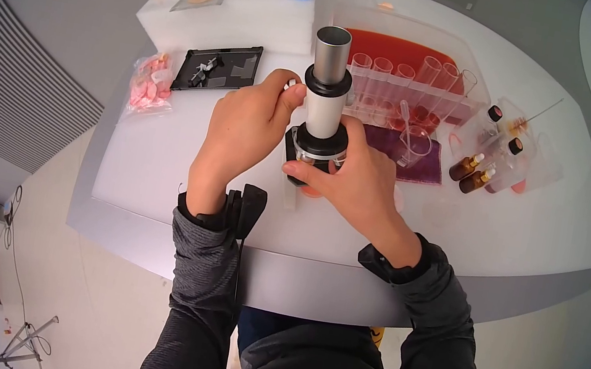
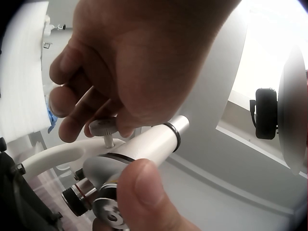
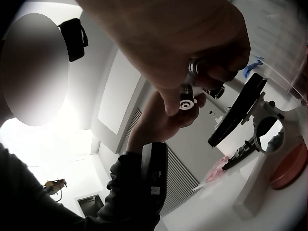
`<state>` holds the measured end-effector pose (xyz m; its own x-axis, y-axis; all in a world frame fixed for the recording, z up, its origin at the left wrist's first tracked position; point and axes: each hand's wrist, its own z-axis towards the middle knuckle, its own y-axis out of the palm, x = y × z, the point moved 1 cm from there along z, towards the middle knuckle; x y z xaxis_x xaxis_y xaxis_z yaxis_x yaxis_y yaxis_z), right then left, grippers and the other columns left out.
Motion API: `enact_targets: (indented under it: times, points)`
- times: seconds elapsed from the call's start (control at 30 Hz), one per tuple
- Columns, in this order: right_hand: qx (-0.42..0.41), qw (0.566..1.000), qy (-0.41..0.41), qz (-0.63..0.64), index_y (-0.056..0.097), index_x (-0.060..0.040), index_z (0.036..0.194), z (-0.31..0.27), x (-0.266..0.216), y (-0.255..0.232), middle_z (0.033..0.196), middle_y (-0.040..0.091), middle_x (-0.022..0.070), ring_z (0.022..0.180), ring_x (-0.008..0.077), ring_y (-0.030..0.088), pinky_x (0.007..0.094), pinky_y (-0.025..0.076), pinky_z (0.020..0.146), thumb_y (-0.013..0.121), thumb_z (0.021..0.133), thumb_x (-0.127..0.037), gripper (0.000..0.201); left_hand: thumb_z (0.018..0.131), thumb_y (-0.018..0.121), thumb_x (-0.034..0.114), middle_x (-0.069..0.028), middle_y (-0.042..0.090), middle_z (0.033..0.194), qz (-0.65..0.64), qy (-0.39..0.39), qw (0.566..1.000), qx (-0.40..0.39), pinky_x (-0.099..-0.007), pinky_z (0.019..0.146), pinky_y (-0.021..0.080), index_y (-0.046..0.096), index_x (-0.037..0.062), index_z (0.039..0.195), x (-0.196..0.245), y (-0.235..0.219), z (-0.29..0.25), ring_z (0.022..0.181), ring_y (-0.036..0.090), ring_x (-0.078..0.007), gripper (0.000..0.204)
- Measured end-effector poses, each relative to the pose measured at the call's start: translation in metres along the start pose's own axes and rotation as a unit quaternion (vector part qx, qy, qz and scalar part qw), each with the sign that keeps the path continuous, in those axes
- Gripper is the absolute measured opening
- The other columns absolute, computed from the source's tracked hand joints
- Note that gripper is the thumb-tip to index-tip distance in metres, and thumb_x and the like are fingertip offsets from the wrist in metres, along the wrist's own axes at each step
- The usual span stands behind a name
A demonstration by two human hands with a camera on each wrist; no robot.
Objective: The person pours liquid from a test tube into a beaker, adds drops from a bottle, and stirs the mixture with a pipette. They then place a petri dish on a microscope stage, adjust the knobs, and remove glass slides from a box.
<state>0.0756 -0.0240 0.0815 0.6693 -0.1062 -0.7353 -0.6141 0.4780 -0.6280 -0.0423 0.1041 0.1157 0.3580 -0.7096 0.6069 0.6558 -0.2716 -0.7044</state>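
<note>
A microscope (image 1: 324,112) with a white tube and silver top stands upright on the table. My left hand (image 1: 248,119) is at its left side, pinching the round focus knob (image 2: 102,126) between thumb and fingers. Lower down, my right hand (image 1: 365,184) curls its thumb and fingers round the nosepiece (image 2: 108,209), where an objective (image 3: 186,102) shows beside the thumb. Beneath them are the black stage (image 3: 239,110) and a round mirror (image 3: 270,134). A red dish (image 3: 290,166) lies low by the base.
At right, test tubes (image 1: 404,74) stand before a tub of red liquid (image 1: 391,45). A beaker (image 1: 415,148) with a dropper sits on a purple mat (image 1: 429,173), near brown dropper bottles (image 1: 475,180). At left are a black tray (image 1: 240,68), a pink bag (image 1: 148,88) and a foam block (image 1: 212,28).
</note>
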Motion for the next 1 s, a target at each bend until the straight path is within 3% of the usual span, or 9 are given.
enact_targets:
  times: [0.33,0.43,0.6,0.73,0.83,0.9,1.0]
  points:
    - [-0.022,0.999,-0.003,0.026,0.053,-0.0053,0.120,-0.002,0.001,-0.006,0.081,0.071,0.0080,0.071,0.0260,0.070,0.0347,0.053,0.066,0.083,0.071,-0.049,0.072,0.101,0.050,0.032,-0.0149,0.064,0.067,0.010,0.002,1.000,-0.002,-0.0434,0.059,0.046,0.062,0.0045,0.109,0.000,0.000,0.000,0.065,0.063,-0.0361,0.031]
    - [-0.017,0.998,-0.035,0.053,0.057,-0.0063,0.117,-0.002,0.009,-0.017,0.085,0.069,0.0072,0.075,0.0222,0.068,0.0316,0.052,0.068,0.083,0.073,-0.041,0.062,0.101,0.050,0.033,-0.0155,0.064,0.068,0.003,0.015,1.000,0.013,-0.0436,0.060,0.046,0.062,0.0044,0.109,0.000,0.001,-0.001,0.065,0.063,-0.0364,0.032]
    - [0.100,0.976,-0.189,0.041,0.062,-0.0064,0.110,0.006,0.009,-0.039,0.092,0.066,0.0067,0.083,0.0199,0.063,0.0313,0.051,0.071,0.081,0.077,-0.025,0.042,0.101,0.049,0.033,-0.0160,0.066,0.072,0.016,-0.011,1.000,-0.006,-0.0430,0.062,0.047,0.063,0.0047,0.109,0.003,-0.001,0.000,0.069,0.064,-0.0364,0.033]
    - [0.086,0.965,-0.248,0.013,0.067,-0.0056,0.096,0.010,0.006,-0.045,0.090,0.065,0.0045,0.081,0.0220,0.062,0.0331,0.050,0.069,0.076,0.080,-0.015,0.021,0.101,0.048,0.035,-0.0124,0.065,0.071,-0.024,-0.022,0.999,-0.013,-0.0392,0.062,0.047,0.064,0.0049,0.108,0.001,-0.002,0.000,0.067,0.064,-0.0317,0.034]
    - [0.061,0.961,-0.269,-0.010,0.066,-0.0006,0.089,0.010,0.004,-0.041,0.092,0.065,0.0081,0.083,0.0251,0.062,0.0332,0.050,0.072,0.073,0.081,-0.003,0.011,0.102,0.048,0.036,-0.0088,0.065,0.070,-0.085,-0.032,0.996,-0.018,-0.0357,0.061,0.047,0.064,0.0052,0.108,-0.001,-0.002,0.001,0.062,0.062,-0.0261,0.036]
    - [0.064,0.956,-0.285,-0.022,0.066,-0.0004,0.088,0.011,0.003,-0.043,0.090,0.065,0.0081,0.081,0.0249,0.062,0.0326,0.050,0.070,0.072,0.081,-0.003,0.010,0.103,0.047,0.037,-0.0061,0.065,0.070,-0.115,-0.018,0.993,-0.011,-0.0328,0.059,0.046,0.064,0.0054,0.109,-0.006,0.001,0.002,0.057,0.059,-0.0203,0.036]
    - [0.057,0.954,-0.294,-0.031,0.066,-0.0003,0.088,0.011,0.004,-0.045,0.090,0.065,0.0082,0.080,0.0245,0.063,0.0322,0.051,0.069,0.073,0.081,-0.004,0.010,0.103,0.048,0.032,-0.0047,0.065,0.075,-0.185,-0.073,0.979,-0.048,-0.0282,0.054,0.044,0.065,0.0030,0.109,-0.003,-0.003,0.002,0.053,0.054,-0.0130,0.034]
